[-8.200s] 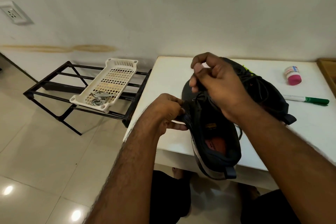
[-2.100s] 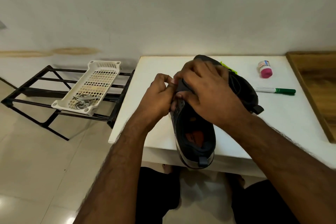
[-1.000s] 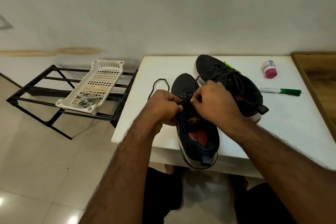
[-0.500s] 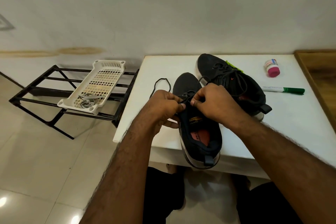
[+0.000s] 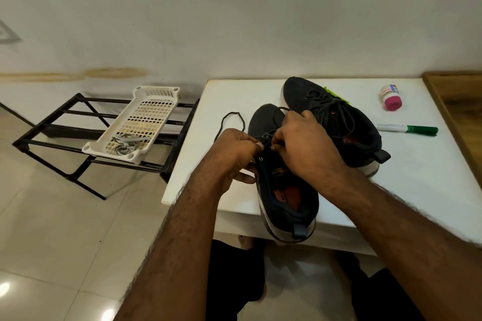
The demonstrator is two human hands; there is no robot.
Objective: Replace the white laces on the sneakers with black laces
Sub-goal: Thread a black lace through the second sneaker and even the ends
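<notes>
Both hands meet over the near sneaker (image 5: 284,190), which lies on the white worktop (image 5: 417,177) with its heel past the front edge. The left hand (image 5: 236,150) and right hand (image 5: 305,143) each pinch the black lace (image 5: 232,122) at the upper eyelets; a slack loop trails beyond the left hand. Beyond the right hand sits the second sneaker (image 5: 336,117), already laced black. Far left of the left hand, a white basket (image 5: 146,117) holds the white laces (image 5: 125,144).

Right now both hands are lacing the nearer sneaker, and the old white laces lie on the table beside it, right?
Not quite. In the head view the white laces lie in the white basket on the black rack, off the table. Both hands do work at the nearer sneaker.
</notes>
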